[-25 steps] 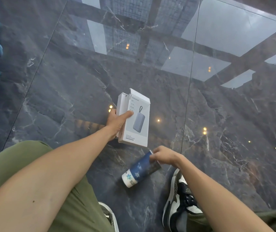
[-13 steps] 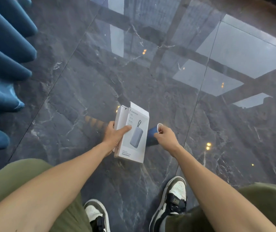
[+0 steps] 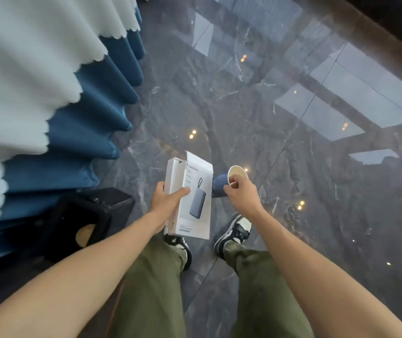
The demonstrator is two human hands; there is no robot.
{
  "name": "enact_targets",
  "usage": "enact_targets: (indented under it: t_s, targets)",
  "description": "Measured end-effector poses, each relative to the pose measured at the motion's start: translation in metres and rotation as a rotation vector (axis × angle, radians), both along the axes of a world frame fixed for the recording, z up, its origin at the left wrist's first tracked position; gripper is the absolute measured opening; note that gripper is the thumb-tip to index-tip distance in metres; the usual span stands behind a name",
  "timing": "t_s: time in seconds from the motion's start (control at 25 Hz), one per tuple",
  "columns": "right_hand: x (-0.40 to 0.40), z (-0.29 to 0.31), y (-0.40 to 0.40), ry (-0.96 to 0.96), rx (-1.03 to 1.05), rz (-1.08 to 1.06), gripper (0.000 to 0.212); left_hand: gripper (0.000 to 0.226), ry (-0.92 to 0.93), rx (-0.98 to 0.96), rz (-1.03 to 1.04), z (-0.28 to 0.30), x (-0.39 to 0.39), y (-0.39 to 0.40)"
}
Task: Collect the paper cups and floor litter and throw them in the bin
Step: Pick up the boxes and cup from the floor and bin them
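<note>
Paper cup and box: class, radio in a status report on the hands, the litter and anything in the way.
Left hand gripping white box. Right hand pinching blue paper cup at rim. Black bin to the left, path open.

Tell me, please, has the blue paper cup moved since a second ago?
Yes. The blue paper cup has been lifted off the marble floor; the right hand holds it up.

I saw a blue paper cup [image 3: 222, 182] tipped sideways, tan inside showing, pinched at its rim, beside a white carton [image 3: 190, 196] with its top flap open, held above the floor.
</note>
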State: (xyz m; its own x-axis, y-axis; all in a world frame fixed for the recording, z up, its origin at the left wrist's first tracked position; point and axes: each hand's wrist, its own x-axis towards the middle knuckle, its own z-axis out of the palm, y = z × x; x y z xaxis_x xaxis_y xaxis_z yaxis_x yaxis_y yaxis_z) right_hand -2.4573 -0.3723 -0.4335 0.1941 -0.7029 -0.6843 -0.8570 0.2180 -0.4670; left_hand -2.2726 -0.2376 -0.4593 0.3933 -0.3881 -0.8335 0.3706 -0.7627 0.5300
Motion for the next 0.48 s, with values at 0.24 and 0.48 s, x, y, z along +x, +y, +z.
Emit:
enact_targets:
  t_s: [0.24,0.48]
  targets:
    - [0.036,0.126,0.065,-0.026,0.055,0.038,0.033,0.055,-0.022,0.045,0.041,0.124,0.029,0.072]
    - [0.075,0.167,0.125,-0.029,0.067,0.187,0.009,0.051,-0.088,0.085,0.222,0.177,0.048,0.190]
